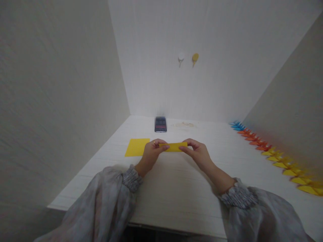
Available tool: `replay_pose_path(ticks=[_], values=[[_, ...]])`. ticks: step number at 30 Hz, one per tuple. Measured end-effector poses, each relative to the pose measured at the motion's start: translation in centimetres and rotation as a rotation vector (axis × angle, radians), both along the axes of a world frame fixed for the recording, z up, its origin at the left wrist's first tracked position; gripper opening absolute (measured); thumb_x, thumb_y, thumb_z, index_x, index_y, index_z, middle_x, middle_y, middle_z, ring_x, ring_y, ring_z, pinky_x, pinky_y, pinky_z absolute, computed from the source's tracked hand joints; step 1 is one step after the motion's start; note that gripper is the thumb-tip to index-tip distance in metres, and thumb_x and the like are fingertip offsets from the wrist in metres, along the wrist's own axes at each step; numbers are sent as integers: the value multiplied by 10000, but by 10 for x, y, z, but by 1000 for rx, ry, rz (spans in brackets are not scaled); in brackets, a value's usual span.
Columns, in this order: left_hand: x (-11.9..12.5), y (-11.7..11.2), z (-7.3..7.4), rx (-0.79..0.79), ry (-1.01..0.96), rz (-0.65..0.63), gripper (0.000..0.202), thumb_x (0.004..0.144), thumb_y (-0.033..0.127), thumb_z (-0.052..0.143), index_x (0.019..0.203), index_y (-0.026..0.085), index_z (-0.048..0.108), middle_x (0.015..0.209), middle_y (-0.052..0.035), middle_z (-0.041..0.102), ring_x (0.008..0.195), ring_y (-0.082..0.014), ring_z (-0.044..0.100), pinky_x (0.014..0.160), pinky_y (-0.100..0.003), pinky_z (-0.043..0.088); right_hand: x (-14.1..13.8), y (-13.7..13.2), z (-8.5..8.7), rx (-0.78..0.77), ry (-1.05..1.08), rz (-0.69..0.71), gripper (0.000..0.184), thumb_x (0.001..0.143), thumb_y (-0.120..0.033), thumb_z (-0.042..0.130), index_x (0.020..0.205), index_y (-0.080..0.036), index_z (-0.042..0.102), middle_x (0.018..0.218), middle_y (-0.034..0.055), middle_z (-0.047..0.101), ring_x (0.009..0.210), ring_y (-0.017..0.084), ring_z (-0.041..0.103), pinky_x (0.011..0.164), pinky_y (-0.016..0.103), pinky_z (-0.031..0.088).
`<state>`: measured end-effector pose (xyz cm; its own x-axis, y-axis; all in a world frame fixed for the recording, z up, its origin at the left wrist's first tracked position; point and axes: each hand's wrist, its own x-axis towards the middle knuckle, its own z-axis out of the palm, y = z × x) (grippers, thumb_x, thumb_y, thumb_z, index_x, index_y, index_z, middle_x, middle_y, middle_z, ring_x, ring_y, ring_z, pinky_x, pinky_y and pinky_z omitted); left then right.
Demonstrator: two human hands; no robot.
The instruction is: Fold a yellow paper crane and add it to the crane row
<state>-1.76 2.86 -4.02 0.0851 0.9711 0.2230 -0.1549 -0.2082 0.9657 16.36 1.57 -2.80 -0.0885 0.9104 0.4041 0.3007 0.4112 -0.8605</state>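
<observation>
A narrow folded strip of yellow paper (173, 147) is held level above the white table. My left hand (153, 152) pinches its left end between thumb and fingers, and a ring shows on one finger. At the strip's other end, my right hand (198, 153) grips it the same way, thumb on the near face. Beside my left hand lies a flat yellow paper sheet (136, 147), its right part hidden behind that hand.
A phone (160, 124) with a blurred screen rests at the table's back. Along the right wall runs a row of folded paper pieces (279, 159) in blue, orange and yellow. Two hooks, one white (181, 57) and one yellow (195, 57), are on the back wall.
</observation>
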Motion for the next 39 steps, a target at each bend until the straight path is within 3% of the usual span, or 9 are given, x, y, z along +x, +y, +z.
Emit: replay_pose_path(ticks=[7, 39], values=[[1, -3, 2, -20, -34, -8, 184, 556, 261, 697, 657, 144, 597, 598, 24, 598, 555, -83, 525, 575, -223, 427, -2, -5, 1, 96, 77, 10, 141, 698, -327, 596, 678, -188, 599, 701, 6, 566, 680, 131, 518, 647, 261, 421], [1, -4, 2, -31, 29, 8, 228, 554, 299, 689, 684, 134, 601, 598, 16, 577, 535, -73, 486, 520, -206, 399, -3, -8, 2, 11, 122, -18, 169, 684, -350, 596, 673, -183, 614, 705, 18, 561, 674, 135, 507, 621, 265, 430]])
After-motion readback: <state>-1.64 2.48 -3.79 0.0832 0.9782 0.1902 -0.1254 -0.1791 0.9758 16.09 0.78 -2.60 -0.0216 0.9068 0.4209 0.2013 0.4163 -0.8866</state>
